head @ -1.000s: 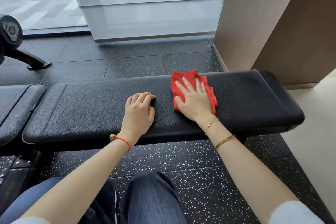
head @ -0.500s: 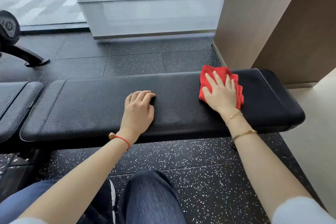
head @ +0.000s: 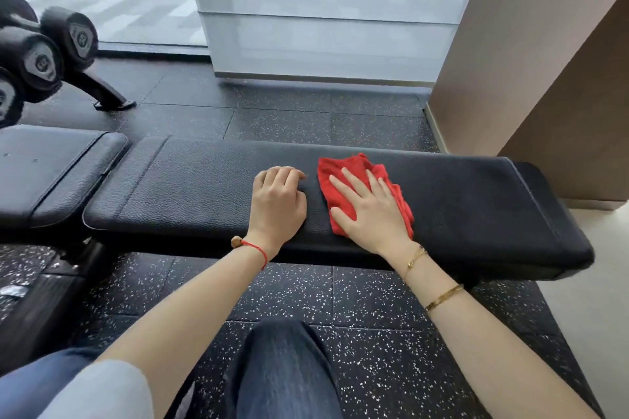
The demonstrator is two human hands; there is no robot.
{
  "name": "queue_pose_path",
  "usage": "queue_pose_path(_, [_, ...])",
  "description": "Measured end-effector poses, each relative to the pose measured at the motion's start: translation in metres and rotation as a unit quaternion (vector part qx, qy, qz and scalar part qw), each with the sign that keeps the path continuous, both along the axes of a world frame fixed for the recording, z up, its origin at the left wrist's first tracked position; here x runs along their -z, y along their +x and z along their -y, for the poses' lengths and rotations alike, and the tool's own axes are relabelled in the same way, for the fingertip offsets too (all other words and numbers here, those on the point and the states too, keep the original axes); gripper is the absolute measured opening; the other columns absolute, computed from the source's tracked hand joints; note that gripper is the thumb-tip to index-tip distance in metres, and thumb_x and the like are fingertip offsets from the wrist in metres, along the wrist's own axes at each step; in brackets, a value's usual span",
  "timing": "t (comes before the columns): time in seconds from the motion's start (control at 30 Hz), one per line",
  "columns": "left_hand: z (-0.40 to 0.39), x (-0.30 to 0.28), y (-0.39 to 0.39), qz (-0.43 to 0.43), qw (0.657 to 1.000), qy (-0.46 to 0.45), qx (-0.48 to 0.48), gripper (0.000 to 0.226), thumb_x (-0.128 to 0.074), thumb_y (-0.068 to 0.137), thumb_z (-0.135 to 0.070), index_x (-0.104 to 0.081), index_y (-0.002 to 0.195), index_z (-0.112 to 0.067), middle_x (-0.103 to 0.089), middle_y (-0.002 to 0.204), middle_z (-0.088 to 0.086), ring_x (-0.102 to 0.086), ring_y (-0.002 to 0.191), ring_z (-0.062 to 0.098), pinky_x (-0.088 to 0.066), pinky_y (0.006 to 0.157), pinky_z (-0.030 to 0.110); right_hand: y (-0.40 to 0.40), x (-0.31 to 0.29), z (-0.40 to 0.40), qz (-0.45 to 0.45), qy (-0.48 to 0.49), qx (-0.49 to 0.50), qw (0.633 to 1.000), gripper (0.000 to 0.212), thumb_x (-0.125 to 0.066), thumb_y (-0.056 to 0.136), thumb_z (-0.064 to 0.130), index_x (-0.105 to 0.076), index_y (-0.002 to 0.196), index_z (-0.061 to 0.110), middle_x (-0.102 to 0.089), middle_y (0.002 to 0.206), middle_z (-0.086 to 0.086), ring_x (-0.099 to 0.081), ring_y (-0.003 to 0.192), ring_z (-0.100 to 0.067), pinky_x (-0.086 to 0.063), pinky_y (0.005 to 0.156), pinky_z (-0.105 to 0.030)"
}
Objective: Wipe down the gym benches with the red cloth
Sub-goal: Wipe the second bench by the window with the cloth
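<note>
On the black bench (head: 459, 201), the soft, light red cloth (head: 340, 177) is pressed flat under the spread right hand (head: 372, 211); it is best driven by palm pressure; the left hand (head: 277, 202) is rested loosely curled, holding nothing.

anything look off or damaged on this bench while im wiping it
Nothing stands out. The bench pad looks intact, and the red cloth lies bunched under the flat right hand; the left hand rests beside it.

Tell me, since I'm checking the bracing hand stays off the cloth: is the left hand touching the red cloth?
Apart. The head view shows a strip of bare black bench between the left hand and the red cloth, which the right hand presses flat.
</note>
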State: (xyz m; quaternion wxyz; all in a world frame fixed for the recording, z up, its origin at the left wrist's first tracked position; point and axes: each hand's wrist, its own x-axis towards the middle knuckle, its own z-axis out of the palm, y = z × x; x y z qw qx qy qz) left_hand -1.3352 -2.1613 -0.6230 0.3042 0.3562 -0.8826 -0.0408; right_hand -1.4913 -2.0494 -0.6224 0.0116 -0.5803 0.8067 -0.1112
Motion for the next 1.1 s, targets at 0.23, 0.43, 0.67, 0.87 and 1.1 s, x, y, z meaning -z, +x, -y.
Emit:
queue_pose_path(0.23, [0.011,-0.016,0.038,-0.001,1.0,0.003,0.011,0.028,-0.053,0.081,-0.01,-0.069,0.104,-0.01,-0.069,0.107,0.003,-0.062,0.108,0.028,-0.042,0.1,0.042,0.011,-0.011,0.07,0.031,0.044,0.069,0.996,0.058,-0.032,0.098,0.052,-0.016,0.153,0.044,-0.006,0.164,0.012,-0.001,0.151,-0.032,0.005,0.123,-0.045])
queue_pose_path(0.43, [0.067,-0.035,0.133,-0.005,0.999,-0.027,-0.045,0.031,-0.051,0.083,-0.012,-0.068,0.11,-0.013,-0.068,0.113,0.002,-0.06,0.112,0.025,-0.039,0.103,0.039,0.124,-0.017,0.146,0.039,0.058,-0.043,0.997,0.065,-0.037,0.095,0.059,-0.015,0.154,0.043,-0.006,0.164,0.01,0.0,0.151,-0.035,0.005,0.122,-0.044])
queue_pose_path(0.67, [0.135,-0.026,0.257,-0.025,0.996,-0.038,-0.079,0.031,-0.049,0.084,-0.014,-0.066,0.11,-0.014,-0.067,0.114,0.001,-0.058,0.112,0.025,-0.038,0.101,0.039,0.232,0.002,0.163,0.02,-0.019,-0.116,0.993,0.062,-0.044,0.091,0.052,-0.031,0.15,0.04,-0.024,0.161,0.012,-0.016,0.149,-0.031,-0.01,0.123,-0.043])
queue_pose_path(0.87, [0.172,-0.014,0.338,0.003,0.997,-0.01,-0.073,0.029,-0.054,0.086,-0.013,-0.067,0.112,-0.014,-0.067,0.116,0.003,-0.058,0.115,0.025,-0.04,0.102,0.041,0.258,-0.003,0.222,0.038,0.005,-0.042,0.998,0.056,-0.039,0.097,0.048,-0.026,0.151,0.041,-0.017,0.162,0.013,-0.009,0.151,-0.027,-0.001,0.123,-0.042])
queue_pose_path(1.1, [0.198,-0.01,0.394,-0.017,0.995,0.024,-0.094,0.03,-0.053,0.086,-0.012,-0.067,0.113,-0.014,-0.067,0.118,0.002,-0.058,0.116,0.027,-0.041,0.103,0.044,0.29,-0.012,0.239,0.053,-0.031,-0.07,0.996,0.045,-0.044,0.101,0.03,-0.043,0.145,0.033,-0.03,0.158,0.012,-0.018,0.149,-0.029,-0.007,0.122,-0.04])
